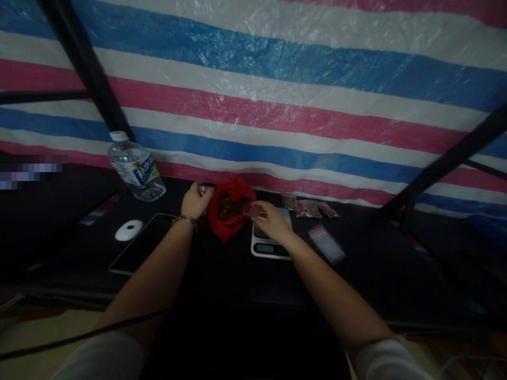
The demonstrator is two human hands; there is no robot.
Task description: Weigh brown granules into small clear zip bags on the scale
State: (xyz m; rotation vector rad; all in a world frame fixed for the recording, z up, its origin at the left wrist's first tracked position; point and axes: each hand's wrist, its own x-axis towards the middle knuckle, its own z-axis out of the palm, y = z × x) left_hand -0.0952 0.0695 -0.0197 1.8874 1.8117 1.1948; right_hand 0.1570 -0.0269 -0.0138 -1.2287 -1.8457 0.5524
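Note:
A red plastic bag (229,227) stands open on the dark surface, with small brown dried pieces (228,206) inside. At the bag's left side is my left hand (195,201), its thumb and fingers closed on a small clear plastic thing (204,190) whose kind I cannot make out. My right hand (272,220) pinches a small clear plastic cup (250,209) at the bag's right rim. Below that hand sits a white digital kitchen scale (259,255), its platform partly covered by the hand; the display reading is too small to make out.
Several small filled zip bags (309,209) lie behind and right of the scale. Flat clear zip bags (327,244) lie to its right. On the left are a tablet (144,245), a white rounded case (129,230) and a large clear bottle (137,169). Striped plastic sheeting (253,121) hangs behind.

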